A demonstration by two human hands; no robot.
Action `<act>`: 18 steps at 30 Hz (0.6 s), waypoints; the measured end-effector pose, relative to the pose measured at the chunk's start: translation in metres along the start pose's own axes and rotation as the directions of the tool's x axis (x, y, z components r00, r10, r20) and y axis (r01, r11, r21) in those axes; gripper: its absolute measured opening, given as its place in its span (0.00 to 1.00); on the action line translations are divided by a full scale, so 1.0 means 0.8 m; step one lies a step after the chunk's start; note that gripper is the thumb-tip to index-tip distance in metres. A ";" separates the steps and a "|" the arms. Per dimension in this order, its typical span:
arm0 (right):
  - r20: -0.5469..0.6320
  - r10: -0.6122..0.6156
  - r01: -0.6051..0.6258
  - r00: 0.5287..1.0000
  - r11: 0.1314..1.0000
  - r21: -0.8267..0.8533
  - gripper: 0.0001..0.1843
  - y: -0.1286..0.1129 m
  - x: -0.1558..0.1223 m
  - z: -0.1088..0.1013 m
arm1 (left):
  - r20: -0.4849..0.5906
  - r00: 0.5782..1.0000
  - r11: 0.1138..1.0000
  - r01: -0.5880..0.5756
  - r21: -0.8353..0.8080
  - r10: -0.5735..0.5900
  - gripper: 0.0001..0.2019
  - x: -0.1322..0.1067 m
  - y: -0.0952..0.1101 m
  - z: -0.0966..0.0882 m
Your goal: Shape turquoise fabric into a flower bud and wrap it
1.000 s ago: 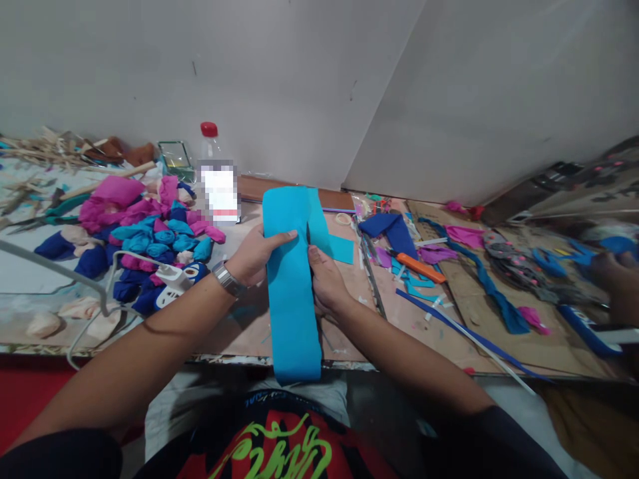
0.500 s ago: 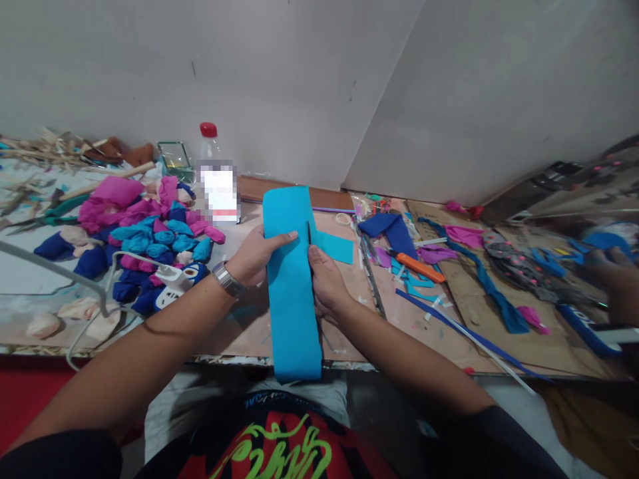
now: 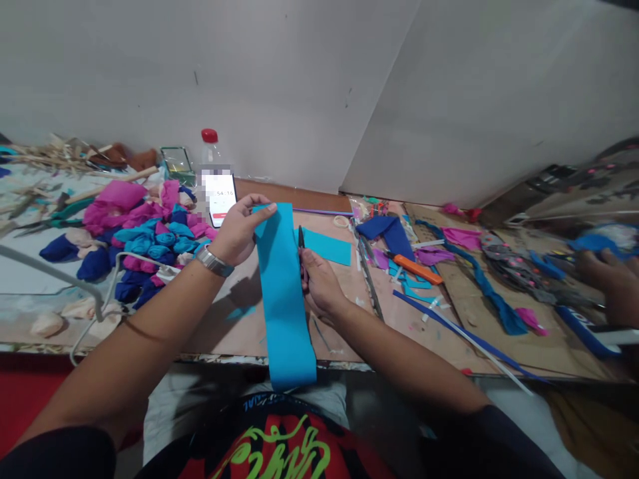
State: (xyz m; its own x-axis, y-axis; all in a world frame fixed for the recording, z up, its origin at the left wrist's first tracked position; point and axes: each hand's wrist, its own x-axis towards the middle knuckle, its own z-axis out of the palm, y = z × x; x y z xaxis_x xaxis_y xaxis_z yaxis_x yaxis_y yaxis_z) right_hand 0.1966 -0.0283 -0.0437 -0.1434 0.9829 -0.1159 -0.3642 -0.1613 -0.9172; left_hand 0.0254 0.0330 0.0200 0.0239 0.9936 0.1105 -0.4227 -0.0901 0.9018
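Observation:
A long bright blue strip of paper or fabric point(image 3: 284, 299) hangs over the table's front edge. My left hand point(image 3: 242, 229) pinches its upper left corner, thumb on top. Closed around a pair of scissors, my right hand point(image 3: 319, 283) is at the strip's right side. The dark blades of the scissors point(image 3: 301, 237) point away from me, beside the strip's right edge; the handles are mostly hidden by my fingers. A smaller blue rectangle point(image 3: 329, 246) of the same colour lies flat on the table just beyond my right hand.
Bunched pink and blue fabric pieces point(image 3: 154, 233) pile at the left, near a phone point(image 3: 220, 199) and a red-capped bottle point(image 3: 210, 143). An orange cutter point(image 3: 415, 268) and scraps lie right, by cardboard point(image 3: 469, 306). Another person's hand point(image 3: 609, 273) is at the far right.
My left hand has moved up to the strip's upper corner. The strip has shifted slightly left and towards me. The scissors blades now show more fully beside its edge.

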 end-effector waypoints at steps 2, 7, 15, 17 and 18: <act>0.019 0.008 -0.008 1.000 1.000 0.005 0.31 0.002 -0.002 0.001 | 0.027 0.999 0.999 -0.034 0.036 0.033 0.20 0.006 0.006 -0.005; 0.074 0.040 -0.039 0.996 0.999 -0.007 0.31 0.010 -0.006 -0.001 | 0.197 0.977 0.983 0.051 0.176 -0.086 0.21 0.011 0.026 -0.019; 0.164 0.057 -0.039 0.985 0.993 -0.112 0.30 0.015 -0.015 -0.005 | 0.412 0.904 0.818 -0.148 0.557 -0.117 0.21 0.009 0.057 -0.033; 0.197 0.080 -0.060 0.977 0.993 -0.106 0.30 0.010 -0.019 -0.005 | 0.479 0.865 0.763 -0.209 0.612 -0.148 0.22 0.005 0.063 -0.034; 0.221 0.102 -0.079 0.970 0.990 -0.113 0.30 0.007 -0.021 -0.005 | 0.511 0.844 0.736 -0.242 0.632 -0.161 0.22 0.003 0.067 -0.034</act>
State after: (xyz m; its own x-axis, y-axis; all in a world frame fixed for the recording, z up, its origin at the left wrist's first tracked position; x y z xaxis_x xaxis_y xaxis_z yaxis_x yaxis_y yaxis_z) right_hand 0.2008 -0.0450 -0.0487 -0.3794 0.9171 -0.1221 -0.2454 -0.2270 -0.9425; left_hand -0.0217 0.0324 0.0569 0.5512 0.8185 0.1619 0.2553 -0.3502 0.9012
